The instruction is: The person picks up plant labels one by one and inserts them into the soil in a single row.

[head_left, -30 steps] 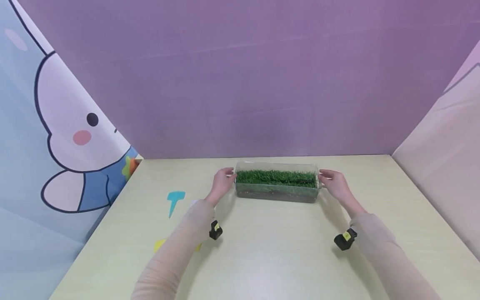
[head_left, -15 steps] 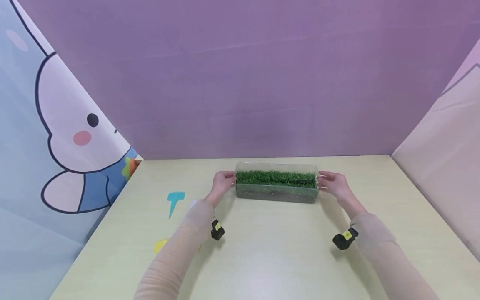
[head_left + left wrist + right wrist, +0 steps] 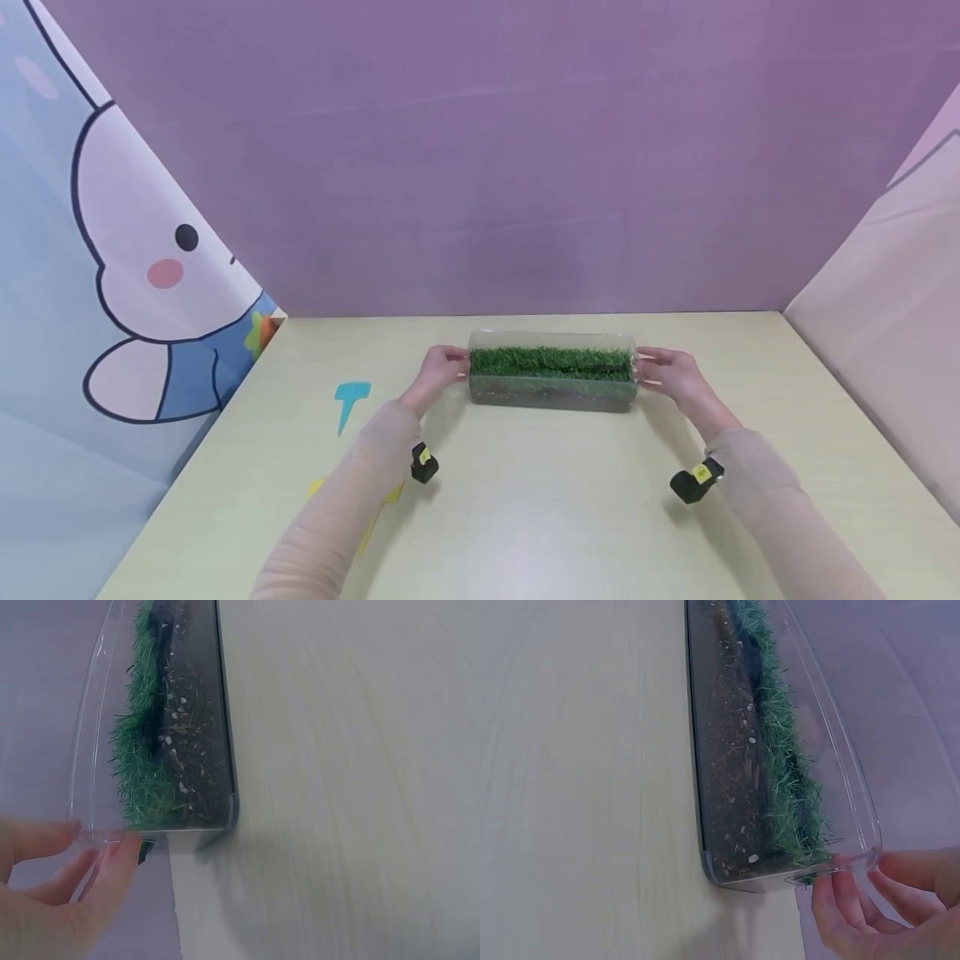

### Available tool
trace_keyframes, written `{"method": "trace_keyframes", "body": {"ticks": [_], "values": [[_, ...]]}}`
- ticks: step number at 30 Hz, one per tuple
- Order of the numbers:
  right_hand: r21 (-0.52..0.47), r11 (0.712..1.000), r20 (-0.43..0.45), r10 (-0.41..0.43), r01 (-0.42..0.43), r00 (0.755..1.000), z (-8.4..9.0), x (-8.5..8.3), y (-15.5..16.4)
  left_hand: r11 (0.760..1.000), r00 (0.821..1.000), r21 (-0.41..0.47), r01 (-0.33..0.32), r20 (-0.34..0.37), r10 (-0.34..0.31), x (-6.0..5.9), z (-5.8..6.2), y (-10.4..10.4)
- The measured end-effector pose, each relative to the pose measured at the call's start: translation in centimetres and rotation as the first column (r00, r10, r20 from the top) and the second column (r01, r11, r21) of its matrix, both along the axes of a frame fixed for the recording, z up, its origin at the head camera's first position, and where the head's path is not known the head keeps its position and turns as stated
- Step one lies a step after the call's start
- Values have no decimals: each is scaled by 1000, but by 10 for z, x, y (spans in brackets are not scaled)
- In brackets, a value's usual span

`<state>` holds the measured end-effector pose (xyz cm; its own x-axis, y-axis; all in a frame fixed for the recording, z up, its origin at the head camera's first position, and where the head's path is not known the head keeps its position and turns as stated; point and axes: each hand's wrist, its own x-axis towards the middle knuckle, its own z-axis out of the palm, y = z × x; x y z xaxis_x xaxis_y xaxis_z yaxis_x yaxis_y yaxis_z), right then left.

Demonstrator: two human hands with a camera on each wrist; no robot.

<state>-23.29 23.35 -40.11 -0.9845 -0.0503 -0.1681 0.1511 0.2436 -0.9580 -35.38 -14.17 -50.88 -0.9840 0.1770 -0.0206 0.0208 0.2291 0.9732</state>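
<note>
A long clear plastic planter box (image 3: 551, 397) stands near the back of the table, lengthwise across it. Dark soil (image 3: 731, 772) with white specks shows through its wall, and green artificial-looking grass (image 3: 551, 362) covers the top. At the box's left end my left hand (image 3: 437, 372) grips the rim, thumb and fingertips close on the corner in the left wrist view. My right hand (image 3: 675, 375) holds the opposite end the same way; in the right wrist view its fingers (image 3: 829, 900) curl up under the rim.
Left of my left arm lies a blue T-shaped plant label (image 3: 351, 398). A yellow piece of similar look (image 3: 393, 493) is partly hidden beneath that sleeve. Behind the table (image 3: 570, 500) rises a purple backdrop (image 3: 525, 167), with a cartoon-printed cloth (image 3: 165, 250) on the left.
The planter box has come slightly nearer to me, both hands at its ends. My left forearm has shifted a little left, uncovering more of the yellow piece.
</note>
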Motion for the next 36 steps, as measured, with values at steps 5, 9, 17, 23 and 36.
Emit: {"method": "trace_keyframes", "body": {"ticks": [5, 9, 17, 23, 36], "values": [[-23, 999, 13, 28, -28, 1000, 5, 0, 3, 1000, 998, -2, -18, 62, 19, 11, 16, 2], [-48, 998, 27, 49, -47, 998, 5, 3, 3, 999, 993, -9, -33, 110, 34, 27, 34, 4], [-87, 993, 27, 80, -78, 996, 1, 8, 4, 998, 986, -45, -48, 160, 54, 83, 91, 15], [-95, 991, 38, 95, -91, 995, 3, 15, 4, 994, 978, -84, -73, 191, 88, 102, 107, 19], [-97, 991, 53, 98, -92, 994, 7, 33, 0, 993, 981, -90, -81, 171, 96, 128, 109, 12]]}}
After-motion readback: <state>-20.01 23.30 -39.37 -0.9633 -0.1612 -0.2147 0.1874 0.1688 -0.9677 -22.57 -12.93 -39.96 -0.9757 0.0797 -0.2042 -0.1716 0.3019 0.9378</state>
